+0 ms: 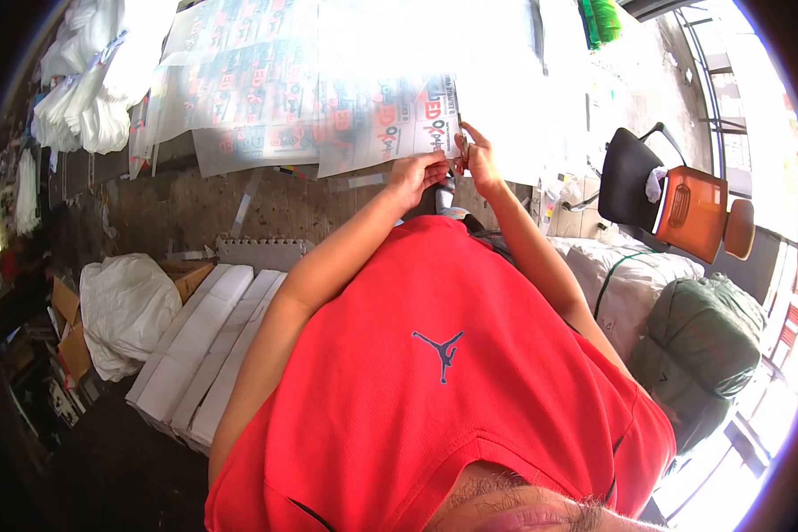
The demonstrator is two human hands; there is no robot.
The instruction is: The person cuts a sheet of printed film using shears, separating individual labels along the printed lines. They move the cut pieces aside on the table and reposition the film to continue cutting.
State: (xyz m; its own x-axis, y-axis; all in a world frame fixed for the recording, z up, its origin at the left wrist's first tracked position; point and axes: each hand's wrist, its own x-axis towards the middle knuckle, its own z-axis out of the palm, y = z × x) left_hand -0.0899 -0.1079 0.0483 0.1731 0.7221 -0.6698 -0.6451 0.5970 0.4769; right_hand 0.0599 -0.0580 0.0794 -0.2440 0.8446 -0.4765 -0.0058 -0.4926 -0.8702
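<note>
At the near edge of the bench [512,133], the left hand [410,180] pinches the border of a printed translucent sheet [386,124]; the right hand [481,166] grips what looks like small scissors [463,152] beside its corner

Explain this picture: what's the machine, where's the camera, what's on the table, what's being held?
No machine here: these are a person's bare hands. The one picture comes from a camera worn on their head, looking forward and down, so the red shirt with a dark figure logo fills the lower middle. Ahead is a glaring white work surface. On it lie overlapping translucent sheets with red and dark lettering. The left hand pinches their near edge. The right hand, by the corner, holds a small metallic tool, possibly scissors; it's too small to be sure.
</note>
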